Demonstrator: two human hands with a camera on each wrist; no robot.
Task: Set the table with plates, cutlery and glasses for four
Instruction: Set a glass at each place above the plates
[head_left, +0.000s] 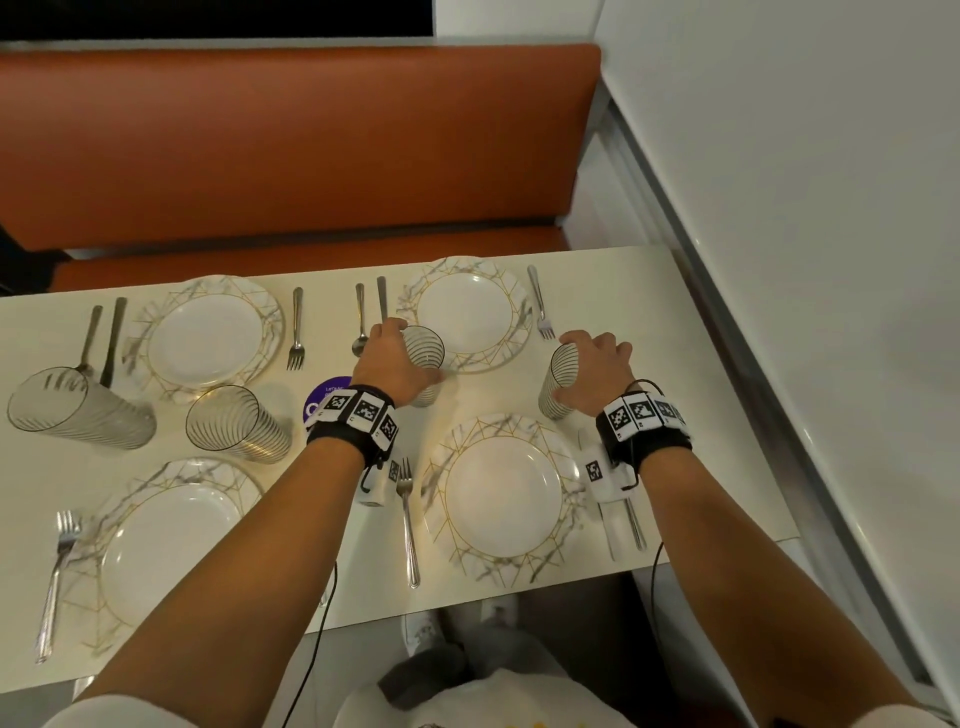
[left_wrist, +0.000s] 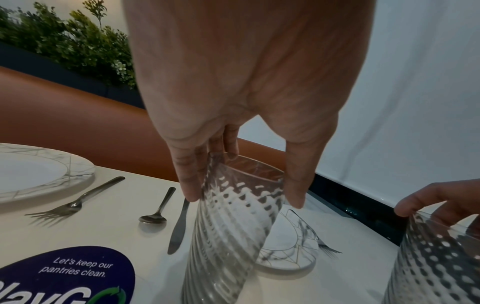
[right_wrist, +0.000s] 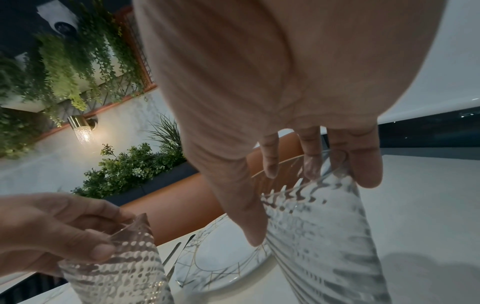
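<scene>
Two ribbed glasses are in hand. The left grip (head_left: 387, 358) curls fingers and thumb round the rim of one glass (head_left: 423, 364), which stands tilted on the table (head_left: 691, 364) against the near edge of the far right plate (head_left: 467, 314). The right grip (head_left: 595, 371) wraps the top of the other glass (head_left: 558, 382), upright just beyond the near right plate (head_left: 501, 499). Left of the left grip lie a spoon (head_left: 359, 325) and knife (head_left: 382, 299); two more glasses (head_left: 236, 423) stand further left.
</scene>
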